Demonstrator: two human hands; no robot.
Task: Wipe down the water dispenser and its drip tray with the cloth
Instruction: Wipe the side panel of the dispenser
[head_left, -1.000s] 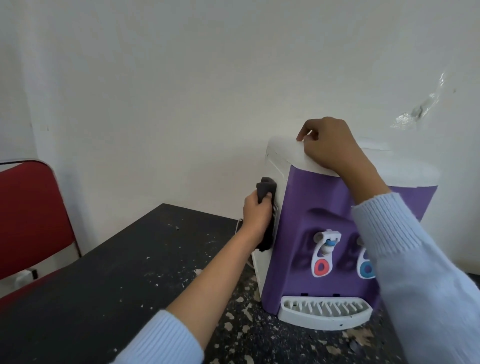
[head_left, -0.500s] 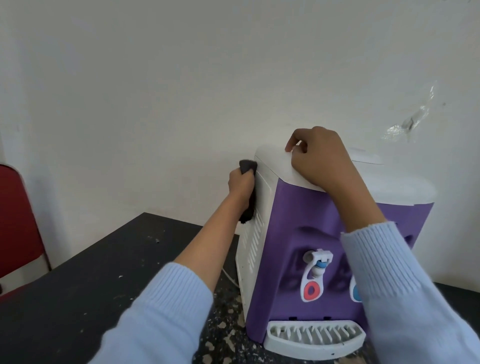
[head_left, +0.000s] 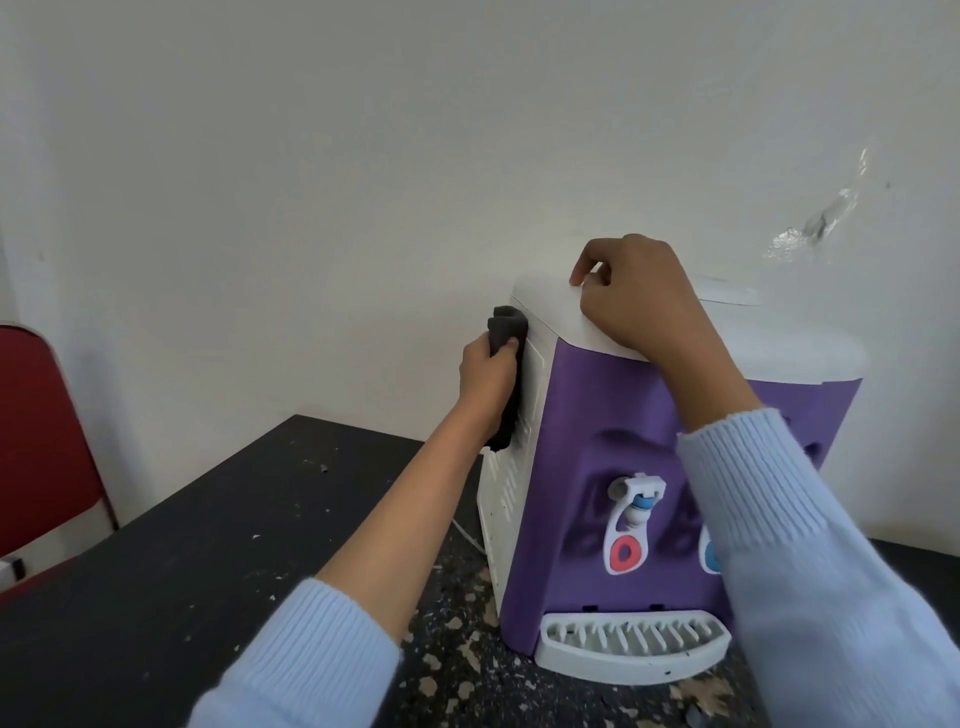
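A purple and white water dispenser (head_left: 587, 431) stands on a dark table (head_left: 171, 561) against the wall. Its white drip tray (head_left: 631, 647) juts out at the bottom front, below a red tap (head_left: 626, 535) and a partly hidden blue tap (head_left: 712, 558). My left hand (head_left: 488, 384) grips a dark grey cloth (head_left: 144, 332) and presses it against the upper part of the white left side panel. My right hand (head_left: 631, 301) rests on the white top with its fingers curled, the forearm crossing the front of the dispenser.
A red chair (head_left: 41, 441) stands at the left edge beyond the table. The tabletop near the dispenser is speckled with pale flakes and chipped patches (head_left: 457, 665). A white cord (head_left: 465, 535) runs behind my left forearm. The white wall is close behind.
My left hand has carried the cloth up the left side panel, from mid-height to near its top edge. My right hand stays on the top. The camera view has shifted.
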